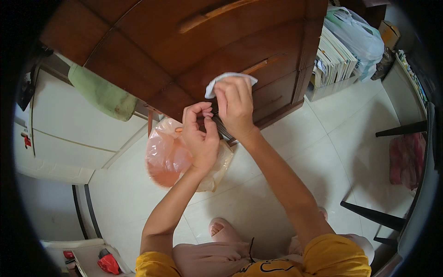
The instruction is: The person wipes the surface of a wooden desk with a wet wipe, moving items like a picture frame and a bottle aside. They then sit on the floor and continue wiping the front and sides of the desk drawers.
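A folded white cloth or wipe (231, 77) is pinched in my right hand (236, 104), in front of a dark wooden drawer cabinet (207, 52). Just left of and below it, my left hand (201, 133) has bent fingers, with the thumb raised; nothing can be seen in it. Both hands are near the cabinet's lower corner. Below the left hand stands a pink bin lined with a clear plastic bag (168, 155). A long wooden drawer handle (264, 64) runs just behind the cloth.
A box of upright papers or books (334, 62) and a white plastic bag (360, 38) stand right of the cabinet. Green cloth (104, 93) hangs at the left by white cupboards (76, 114). Black furniture legs (372, 214) reach in at the right over the tiled floor (311, 149).
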{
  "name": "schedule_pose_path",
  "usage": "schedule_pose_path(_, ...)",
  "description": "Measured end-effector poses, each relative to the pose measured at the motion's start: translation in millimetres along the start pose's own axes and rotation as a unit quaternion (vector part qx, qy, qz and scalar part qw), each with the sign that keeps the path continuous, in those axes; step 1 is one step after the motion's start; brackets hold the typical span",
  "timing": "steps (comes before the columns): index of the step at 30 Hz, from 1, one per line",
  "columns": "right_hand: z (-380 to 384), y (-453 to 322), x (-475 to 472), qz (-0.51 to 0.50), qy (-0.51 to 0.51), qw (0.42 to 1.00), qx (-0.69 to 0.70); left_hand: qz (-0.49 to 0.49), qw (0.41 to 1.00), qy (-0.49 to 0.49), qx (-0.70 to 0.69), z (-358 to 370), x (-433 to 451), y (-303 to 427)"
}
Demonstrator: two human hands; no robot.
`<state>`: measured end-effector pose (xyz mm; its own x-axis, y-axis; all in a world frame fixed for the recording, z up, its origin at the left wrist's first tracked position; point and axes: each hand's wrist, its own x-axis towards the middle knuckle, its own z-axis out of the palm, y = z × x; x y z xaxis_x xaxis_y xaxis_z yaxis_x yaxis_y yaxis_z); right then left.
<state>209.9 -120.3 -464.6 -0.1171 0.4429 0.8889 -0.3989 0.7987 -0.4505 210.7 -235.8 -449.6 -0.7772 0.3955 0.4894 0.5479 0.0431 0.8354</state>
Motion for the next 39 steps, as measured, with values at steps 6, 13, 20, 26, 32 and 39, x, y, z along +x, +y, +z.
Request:
schedule_pose_path(6,-45.6,71.4,58.7,0.158,0.235,0.939,-0.195,0.004,1.0,-0.008,0.003,-2.3,0.0,-1.1)
schedule_pose_path(13,-48.8,65.0,35.5,0.011,0.063,0.989,-0.132,0.0,0.999,0.004,0.034,4.3,0.4,6.0)
schedule_pose_path(20,-57.0,81.3,97.7,-0.044,0.113,0.987,-0.107,0.018,0.997,-0.003,0.072,7.3,-2.2,4.2)
schedule_pose_path(26,-70.6,95.9,96.9,-0.008,0.132,0.984,-0.119,0.041,0.996,-0.014,0.076,10.8,1.3,10.3)
schedule_pose_path(32,-88.5,109.6,38.1,0.124,0.099,0.982,-0.104,0.066,0.995,-0.002,0.07,23.7,9.6,13.7)
schedule_pose_path(39,-83.2,94.8,109.2,0.101,0.135,0.985,-0.027,0.057,0.997,0.002,0.059,12.5,8.4,16.2)
